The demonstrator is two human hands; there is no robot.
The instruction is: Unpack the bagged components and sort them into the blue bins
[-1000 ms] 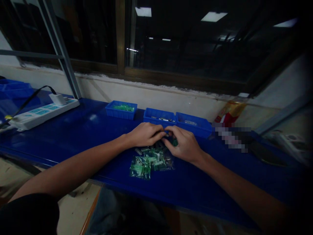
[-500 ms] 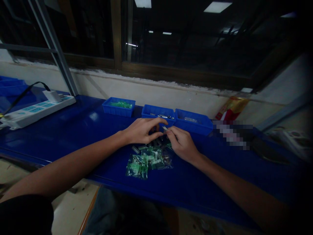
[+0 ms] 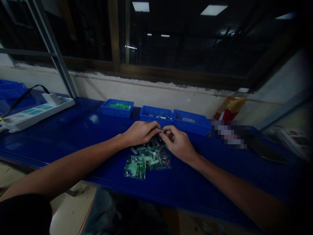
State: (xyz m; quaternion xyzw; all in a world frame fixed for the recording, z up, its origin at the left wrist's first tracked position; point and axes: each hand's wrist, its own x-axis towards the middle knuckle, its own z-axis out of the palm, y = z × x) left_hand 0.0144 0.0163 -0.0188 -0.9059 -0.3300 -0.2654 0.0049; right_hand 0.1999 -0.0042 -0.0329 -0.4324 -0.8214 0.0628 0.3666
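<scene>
My left hand [image 3: 140, 133] is closed in a pinch on a small, light grey metallic-looking piece [image 3: 160, 130] held above the blue table [image 3: 186, 186]. From the other side my right hand [image 3: 179, 143] has thumb and forefinger closed around the right end of the same piece. Its exact kind is too small to tell. Below both hands lies a pile of small dark and silvery parts [image 3: 154, 142], partly covered by the fingers. Nearer to me are several clear and green-tinted plastic packets [image 3: 135, 168] with small strips inside.
Along the wall stand a blue bin [image 3: 117, 111] of green packets, a blue bin [image 3: 156, 120] with metal parts, and another blue bin [image 3: 192, 124] with a few clear items. A white power strip [image 3: 36, 112] lies left. A dark flat object [image 3: 266, 151] rests at right.
Half a second ago the left fingers were spread and the right hand alone pinched the piece. Now the left fingers have closed on it and both hands meet at it.
</scene>
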